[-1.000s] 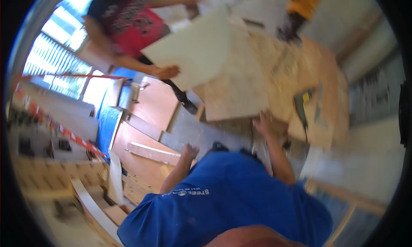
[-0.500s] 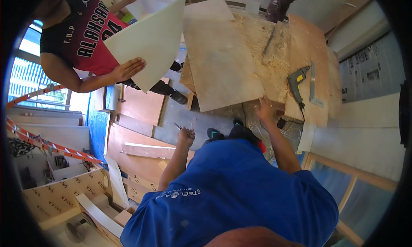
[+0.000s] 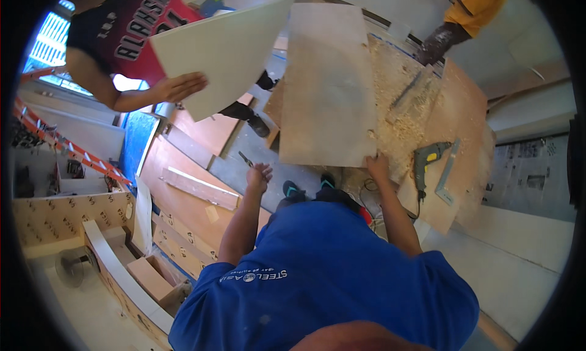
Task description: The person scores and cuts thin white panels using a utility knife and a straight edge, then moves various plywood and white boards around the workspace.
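My left hand is closed on a slim dark tool, whose end sticks out beyond my fingers; its exact kind is too small to make out. In front of me a pale plywood sheet lies over the work surface. My right hand pinches its near right corner, with the thumb and fingers at the edge. At the upper left, a co-worker's hand supports a bent white sheet.
A corded power drill and a metal square lie right of the plywood. Wood shavings cover the bench. Another person in orange stands beyond. Wood panels, an orange ladder and a fan are at left.
The plywood sheet has turned straighter toward me, and my right hand has come onto its near right corner. My left hand keeps the slim tool. The person in orange shows more fully.
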Available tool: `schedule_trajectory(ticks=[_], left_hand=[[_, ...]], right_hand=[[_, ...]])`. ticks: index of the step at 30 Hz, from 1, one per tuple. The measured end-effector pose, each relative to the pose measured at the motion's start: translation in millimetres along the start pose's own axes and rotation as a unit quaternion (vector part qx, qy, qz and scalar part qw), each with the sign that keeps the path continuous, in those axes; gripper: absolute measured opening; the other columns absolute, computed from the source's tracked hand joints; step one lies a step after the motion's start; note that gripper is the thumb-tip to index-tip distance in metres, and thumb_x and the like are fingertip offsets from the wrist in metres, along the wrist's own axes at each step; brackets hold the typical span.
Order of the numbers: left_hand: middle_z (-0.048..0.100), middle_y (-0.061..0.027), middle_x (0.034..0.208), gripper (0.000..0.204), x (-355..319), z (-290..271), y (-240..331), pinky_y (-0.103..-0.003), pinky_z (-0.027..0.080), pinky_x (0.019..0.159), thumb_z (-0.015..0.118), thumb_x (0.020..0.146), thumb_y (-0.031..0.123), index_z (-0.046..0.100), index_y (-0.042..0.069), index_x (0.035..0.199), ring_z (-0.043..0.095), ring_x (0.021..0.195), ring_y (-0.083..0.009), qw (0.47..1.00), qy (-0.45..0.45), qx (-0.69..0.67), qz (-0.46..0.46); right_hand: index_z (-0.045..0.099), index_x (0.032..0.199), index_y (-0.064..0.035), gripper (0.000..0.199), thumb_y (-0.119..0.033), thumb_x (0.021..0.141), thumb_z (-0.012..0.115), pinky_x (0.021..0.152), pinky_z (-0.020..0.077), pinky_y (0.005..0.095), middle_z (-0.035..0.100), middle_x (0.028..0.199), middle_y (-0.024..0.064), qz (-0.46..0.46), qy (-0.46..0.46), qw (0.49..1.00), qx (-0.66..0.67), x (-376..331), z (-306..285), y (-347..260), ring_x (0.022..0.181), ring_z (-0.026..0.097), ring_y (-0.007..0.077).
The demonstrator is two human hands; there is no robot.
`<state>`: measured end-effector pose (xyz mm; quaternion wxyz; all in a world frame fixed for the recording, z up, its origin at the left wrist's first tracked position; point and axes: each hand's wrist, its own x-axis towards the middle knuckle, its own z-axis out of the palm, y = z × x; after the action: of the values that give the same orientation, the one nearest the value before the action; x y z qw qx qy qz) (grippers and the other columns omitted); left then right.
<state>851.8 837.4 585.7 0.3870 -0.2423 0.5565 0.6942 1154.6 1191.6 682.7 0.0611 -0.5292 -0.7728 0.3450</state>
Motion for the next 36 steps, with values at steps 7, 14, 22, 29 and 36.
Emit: schedule_trajectory(ticks=[7, 14, 22, 29, 36], left_hand=[[0.063, -0.0181, 0.121, 0.045, -30.2, 110.2, -3.1, -0.046, 0.053, 0.088, 0.037, 0.106, 0.031, 0.049, -0.001, 0.135, 0.064, 0.104, -0.0326, 0.999, -0.03, 0.027, -0.001], [0.065, -0.015, 0.108, 0.037, -84.8, 111.9, -9.3, -0.037, 0.056, 0.073, 0.042, 0.106, 0.023, 0.055, -0.005, 0.127, 0.065, 0.088, -0.0239, 0.99, -0.078, 0.108, 0.039], [0.059, -0.0039, 0.085, 0.04, -159.2, 153.0, 6.0, -0.027, 0.045, 0.053, 0.057, 0.101, 0.033, 0.06, -0.001, 0.121, 0.054, 0.063, -0.0134, 0.978, -0.03, 0.206, 0.026], [0.055, -0.0009, 0.076, 0.031, -143.9, 141.4, 8.6, -0.029, 0.039, 0.049, 0.06, 0.096, 0.027, 0.068, 0.003, 0.115, 0.047, 0.06, -0.0118, 0.961, 0.014, 0.255, 0.107], [0.06, -0.0059, 0.077, 0.025, -128.8, 126.2, -16.6, -0.036, 0.043, 0.058, 0.061, 0.095, 0.025, 0.07, 0.002, 0.101, 0.052, 0.064, -0.0162, 0.956, 0.074, 0.265, 0.102]], right_hand=[[0.068, 0.102, 0.0075, 0.053, -0.042, 0.083, 0.067, 0.086, 0.0519, 0.0478, 0.069, 0.098, 0.0293, 0.029, -0.076, 0.996, -0.024, 35.0, -15.2, 40.7, 0.097, 0.067, 0.0429], [0.071, 0.098, 0.006, 0.06, -0.053, 0.086, 0.064, 0.087, 0.0524, 0.0476, 0.069, 0.1, 0.0288, 0.057, -0.235, 0.956, -0.167, 70.8, -93.2, 3.1, 0.101, 0.067, 0.0432], [0.063, 0.119, 0.0068, 0.06, -0.045, 0.089, 0.067, 0.081, 0.0516, 0.0387, 0.071, 0.101, 0.0182, -0.049, -0.034, 0.997, 0.055, 214.3, -49.0, 7.7, 0.095, 0.067, 0.0316], [0.048, 0.141, 0.002, 0.055, -0.039, 0.105, 0.047, 0.108, 0.0437, 0.0399, 0.055, 0.142, 0.0137, 0.138, -0.364, 0.797, 0.461, 260.8, -53.5, -37.5, 0.128, 0.054, 0.028], [0.048, 0.138, 0.0055, 0.052, -0.031, 0.1, 0.051, 0.105, 0.0468, 0.047, 0.057, 0.137, 0.0201, 0.089, -0.412, 0.776, 0.469, 245.5, -92.5, -87.4, 0.12, 0.059, 0.0357]])
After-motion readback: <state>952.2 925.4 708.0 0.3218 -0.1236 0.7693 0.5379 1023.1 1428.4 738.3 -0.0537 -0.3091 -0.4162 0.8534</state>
